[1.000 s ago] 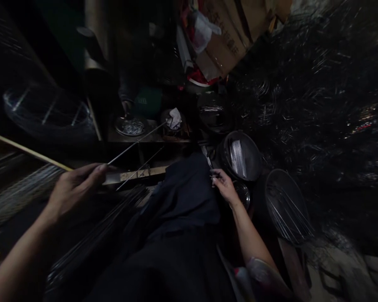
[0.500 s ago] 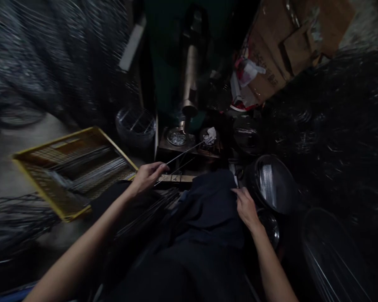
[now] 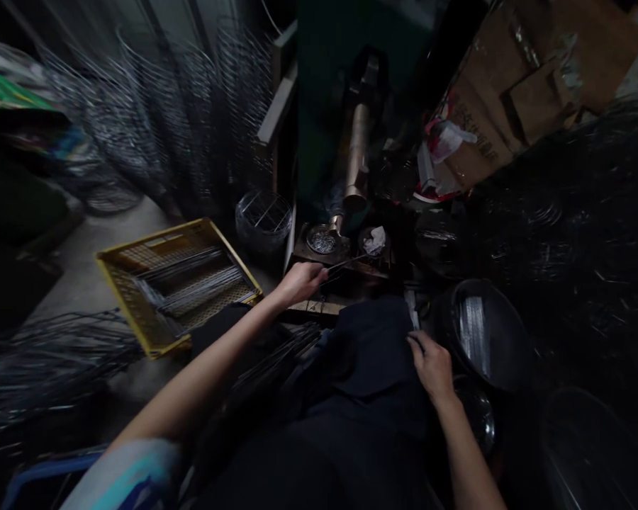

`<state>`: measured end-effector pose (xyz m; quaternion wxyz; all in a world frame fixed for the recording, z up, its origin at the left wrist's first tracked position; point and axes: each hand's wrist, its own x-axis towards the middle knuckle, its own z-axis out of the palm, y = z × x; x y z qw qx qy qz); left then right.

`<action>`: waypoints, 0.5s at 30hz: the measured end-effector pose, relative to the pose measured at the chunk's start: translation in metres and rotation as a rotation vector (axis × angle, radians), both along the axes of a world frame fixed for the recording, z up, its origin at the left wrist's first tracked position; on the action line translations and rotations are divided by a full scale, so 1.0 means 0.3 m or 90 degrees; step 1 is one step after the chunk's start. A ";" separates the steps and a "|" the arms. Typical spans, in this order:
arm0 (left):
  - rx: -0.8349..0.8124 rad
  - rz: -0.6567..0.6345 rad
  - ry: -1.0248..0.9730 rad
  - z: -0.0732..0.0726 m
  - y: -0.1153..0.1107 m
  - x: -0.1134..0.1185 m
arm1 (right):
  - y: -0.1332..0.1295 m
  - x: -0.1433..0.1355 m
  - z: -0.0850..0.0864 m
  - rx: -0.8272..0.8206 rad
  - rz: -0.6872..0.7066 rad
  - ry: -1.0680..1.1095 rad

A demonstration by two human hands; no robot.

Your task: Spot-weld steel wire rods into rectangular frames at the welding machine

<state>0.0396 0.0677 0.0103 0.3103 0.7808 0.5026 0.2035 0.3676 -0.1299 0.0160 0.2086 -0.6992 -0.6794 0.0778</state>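
Note:
My left hand (image 3: 301, 282) is closed around a thin metal wire (image 3: 345, 263) and holds it out in front of the machine's small work plate. The wire's far end points toward a crumpled white rag (image 3: 374, 241). Just beyond the hand, a round dish (image 3: 322, 239) of small shiny bits sits beneath the machine's brass-coloured arm (image 3: 357, 156). My right hand (image 3: 434, 365) hovers by the dark cloth (image 3: 377, 347) over my lap, its fingers loosely bent and apart. I see nothing between them, though the light is dim.
A yellow plastic crate (image 3: 202, 283) with straight wires stands at the left. Round wire racks (image 3: 264, 221) are stacked behind it. A dark tub (image 3: 489, 333) with a silvery bundle stands at the right. Cardboard (image 3: 489, 134) leans at the back right, and tall wire stacks (image 3: 159, 120) line the back left.
My left hand has moved forward and right with the wire, closer to the work plate. The right hand stays beside my lap. The whole view has swung left.

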 end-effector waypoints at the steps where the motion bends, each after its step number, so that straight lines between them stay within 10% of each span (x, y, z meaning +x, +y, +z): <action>1: -0.002 -0.010 0.012 -0.004 0.028 0.037 | 0.003 -0.007 0.003 0.023 0.002 -0.010; 6: -0.006 -0.007 0.049 -0.059 0.077 0.125 | -0.003 -0.025 0.023 0.089 -0.059 0.133; 11: -0.002 0.007 -0.004 -0.079 -0.010 0.026 | 0.002 -0.010 -0.027 0.038 -0.166 0.417; 15: 0.000 0.036 -0.064 -0.060 -0.083 -0.058 | 0.006 0.000 -0.091 0.063 -0.177 0.317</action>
